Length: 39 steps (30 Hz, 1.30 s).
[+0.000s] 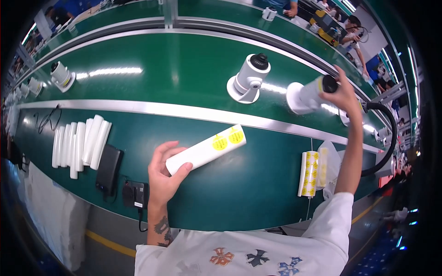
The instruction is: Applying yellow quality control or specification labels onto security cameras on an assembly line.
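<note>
My left hand [168, 170] grips the lower end of a white label strip [200, 151] that looks rolled or curled. Two round yellow stickers [227, 140] show near its far end. At the right, my right hand [343, 94] has its fingers around the black top of a white cylindrical device [309, 95] with a round base, which looks like a camera. That device leans to the right on the green conveyor belt [184, 60]. Another white device [251, 79] of the same kind, with a black top and a round base, stands left of it.
Several white rolls [80, 142] lie at the left of the bench, beside a black power bank [109, 169] and a black box with a cable [135, 193]. Rolls with yellow stickers [309, 174] lie at the right. A metal rail [184, 110] divides bench and belt. A black hose [391, 124] curves at far right.
</note>
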Each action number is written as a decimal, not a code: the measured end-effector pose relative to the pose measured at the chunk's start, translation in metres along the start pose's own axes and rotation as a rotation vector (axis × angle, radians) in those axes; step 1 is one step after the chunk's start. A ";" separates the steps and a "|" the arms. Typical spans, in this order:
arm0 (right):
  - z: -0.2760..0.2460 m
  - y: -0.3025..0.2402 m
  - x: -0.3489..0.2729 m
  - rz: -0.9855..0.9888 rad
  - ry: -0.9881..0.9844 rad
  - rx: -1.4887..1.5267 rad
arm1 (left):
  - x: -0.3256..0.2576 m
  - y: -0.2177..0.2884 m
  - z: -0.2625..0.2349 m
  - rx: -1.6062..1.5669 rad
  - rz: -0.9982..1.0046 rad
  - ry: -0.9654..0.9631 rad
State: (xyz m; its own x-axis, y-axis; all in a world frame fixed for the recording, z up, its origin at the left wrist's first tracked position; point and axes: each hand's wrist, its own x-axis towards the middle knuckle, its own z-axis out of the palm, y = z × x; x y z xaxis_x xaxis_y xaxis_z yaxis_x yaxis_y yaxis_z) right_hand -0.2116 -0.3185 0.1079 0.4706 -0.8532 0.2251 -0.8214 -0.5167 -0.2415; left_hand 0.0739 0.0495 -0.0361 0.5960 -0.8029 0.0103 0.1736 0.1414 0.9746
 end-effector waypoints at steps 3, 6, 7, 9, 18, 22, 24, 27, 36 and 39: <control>-0.025 -0.038 -0.066 -0.218 0.013 0.095 | 0.001 0.000 -0.003 0.014 0.055 -0.045; -0.038 -0.083 -0.125 -0.378 -0.264 0.170 | 0.011 0.001 0.000 -0.028 0.080 -0.098; -0.040 -0.100 -0.138 -0.486 -0.341 0.103 | 0.016 0.002 0.002 0.003 0.151 -0.149; -0.040 -0.138 -0.163 -0.492 -0.558 0.067 | 0.023 0.008 0.010 -0.013 0.193 -0.216; 0.005 -0.174 -0.216 -0.861 -0.395 0.014 | 0.034 0.018 0.030 0.155 0.405 -0.441; 0.001 -0.161 -0.209 -0.776 -0.434 0.137 | 0.033 0.018 0.038 0.105 0.392 -0.469; -0.003 -0.145 -0.200 -0.770 -0.451 0.318 | 0.034 0.020 0.042 0.131 0.415 -0.522; 0.000 -0.137 -0.183 -0.665 -0.217 0.357 | 0.035 0.025 0.051 0.127 0.436 -0.604; 0.019 -0.119 -0.168 -0.677 -0.175 0.279 | 0.028 0.026 0.061 0.199 0.415 -0.588; 0.022 -0.116 -0.169 -0.706 -0.164 0.292 | 0.026 0.024 0.062 0.170 0.404 -0.575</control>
State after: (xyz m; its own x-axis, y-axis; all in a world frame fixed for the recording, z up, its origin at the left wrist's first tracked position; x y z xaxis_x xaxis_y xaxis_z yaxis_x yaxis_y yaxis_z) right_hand -0.1888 -0.1157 0.0766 0.9107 -0.3031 0.2806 -0.2024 -0.9197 -0.3366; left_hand 0.0447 -0.0042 0.0016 0.0727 -0.8913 0.4475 -0.1257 0.4369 0.8907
